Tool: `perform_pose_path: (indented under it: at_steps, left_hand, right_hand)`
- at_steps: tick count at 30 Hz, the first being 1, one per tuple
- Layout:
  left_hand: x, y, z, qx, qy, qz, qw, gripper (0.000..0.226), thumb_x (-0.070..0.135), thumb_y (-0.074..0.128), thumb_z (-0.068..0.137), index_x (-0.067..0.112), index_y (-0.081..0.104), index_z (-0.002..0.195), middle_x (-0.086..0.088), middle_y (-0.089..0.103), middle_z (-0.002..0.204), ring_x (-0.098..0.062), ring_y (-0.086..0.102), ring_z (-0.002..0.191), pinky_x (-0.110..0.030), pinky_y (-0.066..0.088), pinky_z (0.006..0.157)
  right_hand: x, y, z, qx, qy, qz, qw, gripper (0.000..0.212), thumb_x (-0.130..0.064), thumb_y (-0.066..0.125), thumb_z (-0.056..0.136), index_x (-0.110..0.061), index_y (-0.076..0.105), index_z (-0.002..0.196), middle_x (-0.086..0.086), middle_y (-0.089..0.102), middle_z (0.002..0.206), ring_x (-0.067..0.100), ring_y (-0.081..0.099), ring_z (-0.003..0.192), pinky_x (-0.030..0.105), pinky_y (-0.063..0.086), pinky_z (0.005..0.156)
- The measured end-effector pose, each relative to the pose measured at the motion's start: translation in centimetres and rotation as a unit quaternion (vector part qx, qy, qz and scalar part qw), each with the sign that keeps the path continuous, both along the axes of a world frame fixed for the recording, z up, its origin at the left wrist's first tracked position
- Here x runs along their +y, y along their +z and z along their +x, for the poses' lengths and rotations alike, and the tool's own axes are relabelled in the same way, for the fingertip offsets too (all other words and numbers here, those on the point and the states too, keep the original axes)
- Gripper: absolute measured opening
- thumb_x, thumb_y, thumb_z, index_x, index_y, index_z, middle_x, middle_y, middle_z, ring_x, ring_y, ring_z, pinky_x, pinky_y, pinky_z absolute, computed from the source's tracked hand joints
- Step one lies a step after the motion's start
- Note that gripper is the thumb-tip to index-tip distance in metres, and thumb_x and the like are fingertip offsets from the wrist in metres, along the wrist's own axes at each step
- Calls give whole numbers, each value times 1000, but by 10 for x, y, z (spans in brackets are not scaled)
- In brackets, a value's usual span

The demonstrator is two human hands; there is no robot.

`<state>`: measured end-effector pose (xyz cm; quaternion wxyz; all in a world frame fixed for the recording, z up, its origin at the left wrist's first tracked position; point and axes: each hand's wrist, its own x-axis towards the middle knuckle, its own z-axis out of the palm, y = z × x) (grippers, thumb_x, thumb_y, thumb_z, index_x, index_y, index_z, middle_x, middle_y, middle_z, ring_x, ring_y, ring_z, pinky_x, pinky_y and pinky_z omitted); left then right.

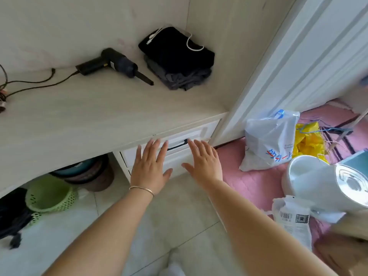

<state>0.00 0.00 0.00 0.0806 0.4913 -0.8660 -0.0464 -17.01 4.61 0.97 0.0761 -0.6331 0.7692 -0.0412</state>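
We hold our left hand [149, 166] and right hand [203, 162] flat, fingers straight and slightly spread, gripping nothing, either side of the handle [178, 145] of the drawer [201, 132] under the counter [99, 116], seemingly to push it shut evenly.

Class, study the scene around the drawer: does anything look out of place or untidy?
Yes. Right of the drawer, a slumped plastic bag, crumpled yellow plastic and loose hangers litter the pink mat. The left hand and right hand lie flat and open at the drawer front.
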Motion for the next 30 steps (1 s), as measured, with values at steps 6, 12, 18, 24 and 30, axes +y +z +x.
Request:
perform_pose_path:
  at_steps: [6,12,18,24,30]
  left_hand:
    - [-17,-50,-36,-56,-28,63,996,79,35,55,86,20,11,150,-1,19,156,-20,7,147,-43,4,118]
    - [-56,-83,-56,-84,-21,100,991,73,25,49,88,19,9,149,-2,12,157,-19,5,146,-40,7,119]
    - [-69,-110,-59,-95,0,109,990,71,21,49,88,19,12,149,-3,12,157,-18,5,147,-40,6,119]
    - [-71,-122,-57,-88,8,104,991,66,15,46,88,21,16,148,-1,13,157,-16,4,147,-40,3,118]
    - [-70,-120,-50,-90,12,65,994,65,12,50,84,19,29,145,-1,25,155,-19,14,146,-43,5,118]
  right_hand:
    - [-26,-61,-28,-26,33,39,998,62,-39,50,92,-20,27,146,0,33,150,20,24,139,33,19,112]
    - [-73,-105,-39,-27,64,61,996,51,-30,47,94,-19,33,142,-1,35,145,20,27,135,32,28,102]
    - [-106,-130,-43,-26,108,137,984,57,-30,48,93,-19,28,145,-2,24,153,18,18,141,34,27,107]
    - [-135,-141,-39,-27,126,193,973,66,-25,48,92,-22,15,149,-2,17,156,19,10,144,36,23,112]
    - [-136,-146,-26,-35,85,215,972,64,-24,53,86,-18,26,144,2,29,146,21,14,142,39,30,108]
